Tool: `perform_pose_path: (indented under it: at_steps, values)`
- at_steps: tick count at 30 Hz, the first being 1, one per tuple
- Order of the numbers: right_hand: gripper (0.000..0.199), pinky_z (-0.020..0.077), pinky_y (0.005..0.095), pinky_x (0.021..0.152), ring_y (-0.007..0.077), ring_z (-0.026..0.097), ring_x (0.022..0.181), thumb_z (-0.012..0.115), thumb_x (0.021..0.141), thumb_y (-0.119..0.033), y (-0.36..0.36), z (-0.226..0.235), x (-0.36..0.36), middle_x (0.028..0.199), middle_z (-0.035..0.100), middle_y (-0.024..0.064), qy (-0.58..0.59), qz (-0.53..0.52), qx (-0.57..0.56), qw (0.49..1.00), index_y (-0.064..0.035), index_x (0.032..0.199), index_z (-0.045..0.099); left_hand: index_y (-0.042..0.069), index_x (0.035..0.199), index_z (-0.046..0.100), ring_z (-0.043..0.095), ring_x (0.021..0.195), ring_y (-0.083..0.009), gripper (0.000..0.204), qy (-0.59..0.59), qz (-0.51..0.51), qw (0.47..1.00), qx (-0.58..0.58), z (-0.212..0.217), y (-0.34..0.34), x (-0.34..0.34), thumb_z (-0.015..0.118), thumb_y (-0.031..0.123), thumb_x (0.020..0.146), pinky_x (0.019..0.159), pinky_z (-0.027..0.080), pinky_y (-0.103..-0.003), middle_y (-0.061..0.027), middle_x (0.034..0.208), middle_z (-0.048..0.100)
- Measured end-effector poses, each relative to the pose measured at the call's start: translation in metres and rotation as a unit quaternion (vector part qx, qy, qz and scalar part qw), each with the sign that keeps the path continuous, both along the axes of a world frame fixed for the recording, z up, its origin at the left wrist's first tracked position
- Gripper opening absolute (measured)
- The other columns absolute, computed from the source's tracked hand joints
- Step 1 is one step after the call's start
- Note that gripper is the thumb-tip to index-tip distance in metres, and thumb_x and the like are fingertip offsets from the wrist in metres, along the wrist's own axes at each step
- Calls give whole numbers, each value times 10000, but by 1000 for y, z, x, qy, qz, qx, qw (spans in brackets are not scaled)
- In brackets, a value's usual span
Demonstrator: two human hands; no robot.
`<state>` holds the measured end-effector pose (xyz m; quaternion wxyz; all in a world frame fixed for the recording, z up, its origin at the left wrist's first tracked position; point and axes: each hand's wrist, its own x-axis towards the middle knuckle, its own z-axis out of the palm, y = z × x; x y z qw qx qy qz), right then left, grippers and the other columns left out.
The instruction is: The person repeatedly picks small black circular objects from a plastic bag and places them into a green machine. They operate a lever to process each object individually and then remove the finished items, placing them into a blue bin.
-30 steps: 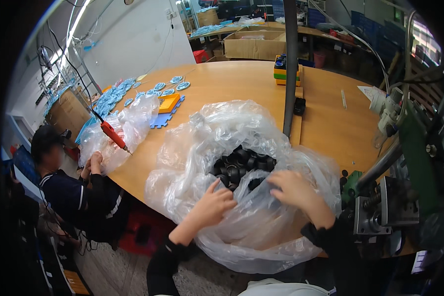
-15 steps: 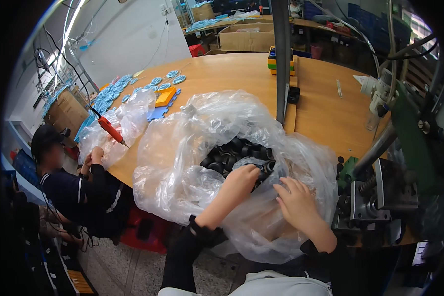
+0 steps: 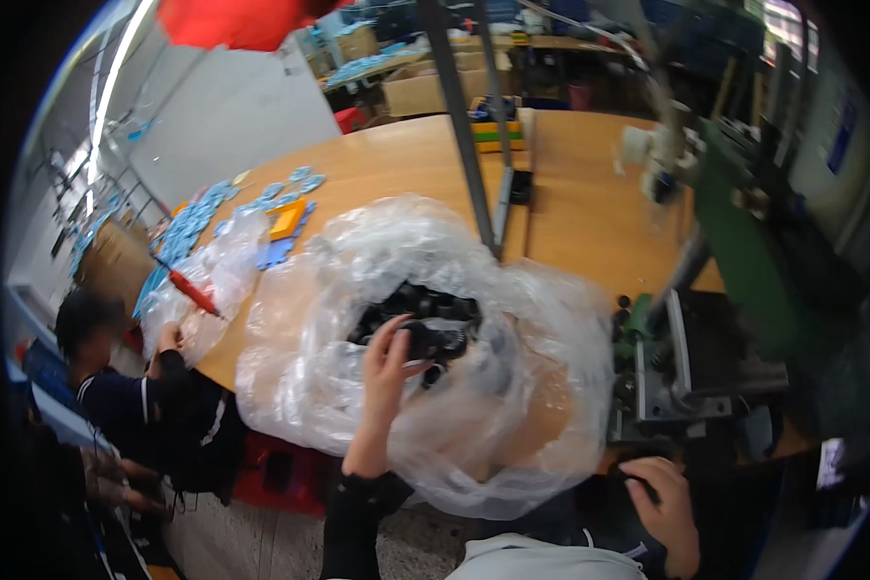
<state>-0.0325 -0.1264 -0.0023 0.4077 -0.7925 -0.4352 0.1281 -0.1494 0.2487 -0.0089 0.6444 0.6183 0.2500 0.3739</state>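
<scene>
A large clear plastic bag (image 3: 309,348) lies open on the wooden table (image 3: 580,222), with a heap of small black parts (image 3: 425,307) inside. My left hand (image 3: 389,365) reaches into the bag's mouth and its fingers close on a black part (image 3: 423,340) at the edge of the heap. My right hand (image 3: 662,507) is down at the lower right, below the table's edge by a dark object, well away from the bag. Whether it holds anything is unclear.
A green and grey metal machine (image 3: 706,338) stands at the table's right edge. A grey upright post (image 3: 459,126) rises behind the bag. A seated person (image 3: 135,406) at the left holds a red tool (image 3: 191,290) near a smaller bag and blue pieces (image 3: 198,217).
My right hand has left the bag and dropped to the lower right below the table. My left hand has moved deeper into the bag onto the black parts. The view has shifted closer.
</scene>
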Motion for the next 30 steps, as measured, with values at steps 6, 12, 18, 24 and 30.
perform_pose_path:
  at_steps: [6, 12, 18, 24, 30]
  values:
    - [765, 236, 461, 1049, 435, 247, 1286, 663, 777, -279, 59, -63, -25, 1409, 182, 296, -62, -24, -43, 997, 20, 1356, 263, 17, 1232, 482, 631, 904, -227, 325, -37, 9, 999, 9, 36, -74, -11, 478, 121, 924, 702, 564, -327, -118, 1092, 563]
    - [736, 176, 427, 1083, 422, 145, 1339, 590, 834, -232, 109, -114, -40, 1423, 140, 305, 111, 41, 47, 992, 47, 1381, 183, 4, 1242, 471, 590, 982, -214, 346, -92, -14, 995, -24, 31, -114, -3, 507, 58, 902, 826, 528, -416, -122, 1122, 550]
    - [603, 282, 432, 1031, 412, 320, 1259, 544, 834, -156, 217, -164, -51, 1345, 316, 290, -47, 59, 184, 980, 61, 1329, 276, -18, 1281, 434, 566, 1050, -223, 378, -105, -91, 975, -174, 25, -149, 41, 484, 95, 924, 869, 501, -409, -143, 1179, 543]
    - [566, 312, 433, 1005, 394, 365, 1232, 557, 826, -152, 154, -132, -44, 1312, 373, 265, 29, 98, 123, 987, 42, 1305, 327, -21, 1094, 571, 550, 1075, -246, 392, -101, -103, 979, 144, 0, -197, 77, 662, -102, 721, 869, 473, -336, -106, 1045, 548]
    - [460, 380, 427, 927, 360, 470, 1137, 592, 806, -134, 57, -73, -12, 1193, 496, 215, 36, 115, 94, 988, 6, 1218, 444, 7, 944, 634, 553, 1077, -268, 300, -104, -153, 940, 288, -1, -220, 115, 733, -30, 663, 893, 440, -339, -136, 1139, 546]
